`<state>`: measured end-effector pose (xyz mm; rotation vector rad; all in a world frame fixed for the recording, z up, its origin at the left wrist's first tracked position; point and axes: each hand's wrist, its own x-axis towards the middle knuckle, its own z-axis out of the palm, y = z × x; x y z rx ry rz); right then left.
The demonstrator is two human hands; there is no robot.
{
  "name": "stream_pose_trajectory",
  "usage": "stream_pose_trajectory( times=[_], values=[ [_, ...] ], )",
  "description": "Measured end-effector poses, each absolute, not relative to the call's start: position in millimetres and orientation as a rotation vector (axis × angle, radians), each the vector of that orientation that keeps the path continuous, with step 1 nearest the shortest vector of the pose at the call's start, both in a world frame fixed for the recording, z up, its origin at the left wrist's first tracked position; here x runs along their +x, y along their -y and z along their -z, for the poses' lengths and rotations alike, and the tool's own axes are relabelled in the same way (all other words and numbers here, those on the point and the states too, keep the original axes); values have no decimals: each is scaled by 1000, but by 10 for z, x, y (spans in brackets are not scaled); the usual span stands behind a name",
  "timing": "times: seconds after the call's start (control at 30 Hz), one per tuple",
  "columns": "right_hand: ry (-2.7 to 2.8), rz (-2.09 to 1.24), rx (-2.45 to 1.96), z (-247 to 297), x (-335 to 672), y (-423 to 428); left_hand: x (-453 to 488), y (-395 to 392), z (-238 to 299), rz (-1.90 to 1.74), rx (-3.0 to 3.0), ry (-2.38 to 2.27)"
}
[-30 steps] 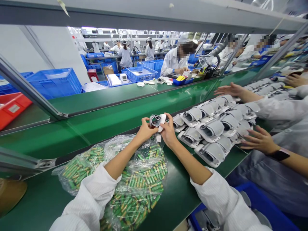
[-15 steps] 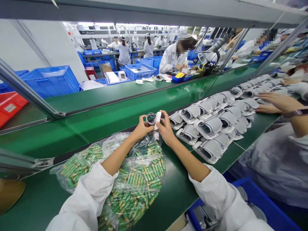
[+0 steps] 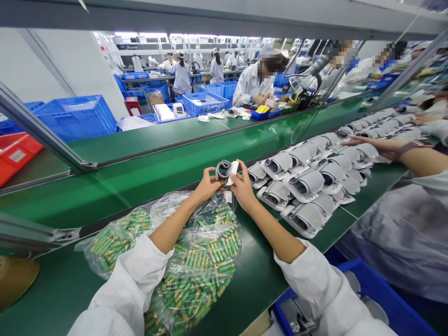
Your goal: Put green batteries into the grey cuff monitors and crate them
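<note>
Between my two hands is a wrist blood pressure monitor with a white case and a rolled grey cuff point(image 3: 223, 170), held above the far end of a battery bag. My left hand point(image 3: 207, 185) grips its cuff side from the left, fingers closed. A bit of green, looking like a battery, shows by the left fingertips under the cuff. On the other side my right hand point(image 3: 244, 187) is closed around the white case, thumb against its near face. Below my forearms lie clear plastic bags of green batteries point(image 3: 206, 256), partly covered by my left arm.
Rows of similar monitors point(image 3: 306, 181) stand to my right on the green bench point(image 3: 261, 261). A co-worker's hand point(image 3: 388, 145) reaches over them. A blue bin point(image 3: 367, 270) with more monitors sits below the bench edge. Beyond runs a green conveyor belt point(image 3: 168, 161).
The monitor has turned slightly in my hands, and green now shows beneath the cuff. At the right, the co-worker's hand has moved farther over the rows of monitors.
</note>
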<state>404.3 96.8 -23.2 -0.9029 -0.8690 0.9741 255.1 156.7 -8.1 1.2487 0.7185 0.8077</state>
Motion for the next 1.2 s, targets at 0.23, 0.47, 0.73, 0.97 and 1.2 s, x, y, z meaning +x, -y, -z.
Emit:
stream_pose_trajectory(
  times=[0.23, 0.47, 0.73, 0.97, 1.2],
  values=[
    [478, -1205, -634, 108, 4062, -958, 2597, -1544, 24, -934, 1134, -730],
    [480, -1245, -550, 8, 4048, -907, 2599, -1493, -71, -900, 1066, -725],
    [470, -1250, -500, -20, 4096, -896, 2612, -1439, -82, -868, 1004, -613],
    [406, -1331, -468, -43, 4104, -883, 2570, -1458, -138, -906, 907, -565],
    [453, -1322, -499, -94, 4139, -839, 2512, -1452, -184, -873, 879, -530]
  ],
)
